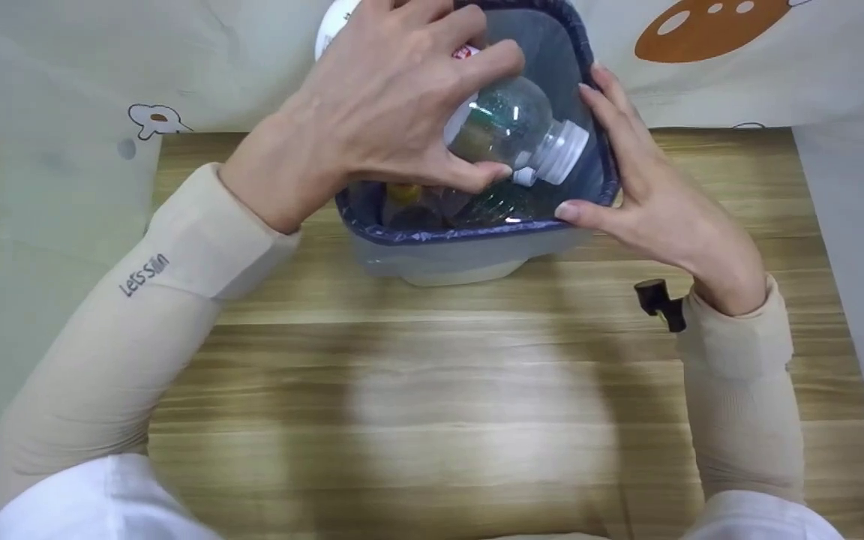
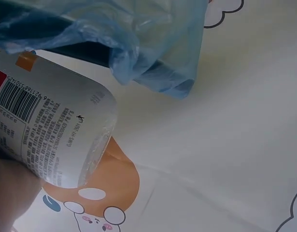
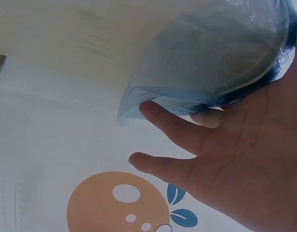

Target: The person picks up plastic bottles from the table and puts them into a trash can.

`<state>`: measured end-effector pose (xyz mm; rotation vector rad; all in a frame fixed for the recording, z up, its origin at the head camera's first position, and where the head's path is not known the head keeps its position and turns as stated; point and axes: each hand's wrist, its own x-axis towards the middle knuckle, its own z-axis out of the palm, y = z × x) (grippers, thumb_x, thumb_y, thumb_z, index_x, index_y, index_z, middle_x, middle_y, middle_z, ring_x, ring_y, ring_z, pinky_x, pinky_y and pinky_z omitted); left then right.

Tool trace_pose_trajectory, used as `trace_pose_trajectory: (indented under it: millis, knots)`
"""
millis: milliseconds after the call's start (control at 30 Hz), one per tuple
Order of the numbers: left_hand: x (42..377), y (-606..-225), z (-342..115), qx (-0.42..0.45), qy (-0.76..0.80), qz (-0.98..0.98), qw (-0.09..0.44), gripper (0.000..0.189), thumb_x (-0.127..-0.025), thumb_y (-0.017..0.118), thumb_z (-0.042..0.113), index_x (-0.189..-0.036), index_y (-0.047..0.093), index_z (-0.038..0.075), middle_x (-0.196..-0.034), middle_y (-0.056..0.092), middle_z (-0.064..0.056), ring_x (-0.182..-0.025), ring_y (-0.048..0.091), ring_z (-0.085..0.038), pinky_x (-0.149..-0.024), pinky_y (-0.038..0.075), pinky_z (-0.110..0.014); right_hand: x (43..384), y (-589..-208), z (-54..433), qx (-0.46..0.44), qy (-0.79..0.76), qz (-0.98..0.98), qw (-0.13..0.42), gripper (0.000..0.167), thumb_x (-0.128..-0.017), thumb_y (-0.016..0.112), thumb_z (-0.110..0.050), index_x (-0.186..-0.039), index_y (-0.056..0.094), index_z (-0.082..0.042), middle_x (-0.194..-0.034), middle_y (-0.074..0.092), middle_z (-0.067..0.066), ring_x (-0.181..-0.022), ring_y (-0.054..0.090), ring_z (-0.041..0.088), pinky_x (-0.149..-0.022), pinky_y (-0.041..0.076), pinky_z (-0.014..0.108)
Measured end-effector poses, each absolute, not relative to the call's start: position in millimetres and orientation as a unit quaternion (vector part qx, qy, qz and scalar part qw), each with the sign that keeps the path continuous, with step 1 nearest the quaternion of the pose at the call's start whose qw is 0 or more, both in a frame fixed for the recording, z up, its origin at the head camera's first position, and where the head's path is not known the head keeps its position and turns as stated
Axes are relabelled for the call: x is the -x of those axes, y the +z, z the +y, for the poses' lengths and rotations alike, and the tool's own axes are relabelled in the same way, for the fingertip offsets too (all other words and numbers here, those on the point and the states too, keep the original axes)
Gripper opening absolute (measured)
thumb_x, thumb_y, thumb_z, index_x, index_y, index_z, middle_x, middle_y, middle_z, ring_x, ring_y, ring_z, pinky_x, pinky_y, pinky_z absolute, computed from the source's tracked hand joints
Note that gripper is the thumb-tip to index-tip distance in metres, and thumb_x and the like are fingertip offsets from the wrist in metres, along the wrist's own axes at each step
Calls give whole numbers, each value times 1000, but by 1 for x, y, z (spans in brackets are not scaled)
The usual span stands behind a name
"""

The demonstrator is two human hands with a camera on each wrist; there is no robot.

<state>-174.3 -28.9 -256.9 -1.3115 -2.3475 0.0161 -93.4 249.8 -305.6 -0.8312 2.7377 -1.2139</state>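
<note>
My left hand grips a clear plastic bottle from above, its white cap pointing right and down over the mouth of a bin. In the left wrist view the bottle shows a white label with a barcode, and this end reaches past the bin's rim. A bluish plastic bag lines the bin and folds over its edge. My right hand rests on the bin's right side, thumb at the near rim. Straight, spread fingers lie against the bag in the right wrist view.
Inside the bin are see-through items, partly hidden by the bottle and left hand. The bin stands on a wood-grain table. Behind it hangs a pale sheet with cartoon prints. A black clip sticks out from the right sleeve.
</note>
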Motion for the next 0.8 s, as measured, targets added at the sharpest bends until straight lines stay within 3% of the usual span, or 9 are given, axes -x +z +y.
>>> trace_pose_trajectory:
  millis: [100,167,267,367,533,800]
  knots:
    - [172,-257,-31,475,12,-852,217,93,-80,26,88,-136,54,20,-118,64,-16,-113,54,-37,-109,31,-53,93,-305,249,270,-385,883,13,94,-88,73,-42,-159,18,-12,-167,2,0,-151,2,14,-120,13,36]
    - [169,-256,-33,477,8,-858,189,94,-80,28,89,-143,48,22,-127,60,-16,-119,52,-37,-111,29,-55,93,-305,248,268,-381,885,15,95,-88,73,-43,-159,17,-13,-167,2,0,-151,2,13,-120,14,38]
    - [164,-251,-38,474,-13,-869,144,102,-78,30,91,-156,29,24,-152,40,-15,-140,36,-36,-117,18,-56,93,-305,247,273,-372,887,14,96,-89,71,-46,-159,15,-13,-167,1,1,-151,2,14,-121,14,40]
    - [162,-243,-44,469,-44,-872,132,110,-75,35,93,-160,14,25,-164,20,-11,-151,15,-31,-120,2,-52,93,-305,248,276,-372,886,14,97,-89,71,-48,-160,14,-13,-167,0,0,-151,2,14,-121,15,38]
    - [163,-236,-49,473,-58,-862,172,108,-78,39,89,-160,19,22,-164,22,-8,-151,13,-28,-121,-1,-47,92,-305,250,270,-383,883,17,97,-88,71,-50,-159,16,-13,-167,1,0,-151,3,13,-121,14,37]
    - [165,-241,-48,474,-50,-862,173,103,-80,34,88,-160,18,24,-164,22,-7,-151,14,-29,-121,-3,-49,92,-305,251,267,-385,883,22,98,-87,71,-50,-159,16,-14,-167,1,-1,-151,3,13,-121,14,43]
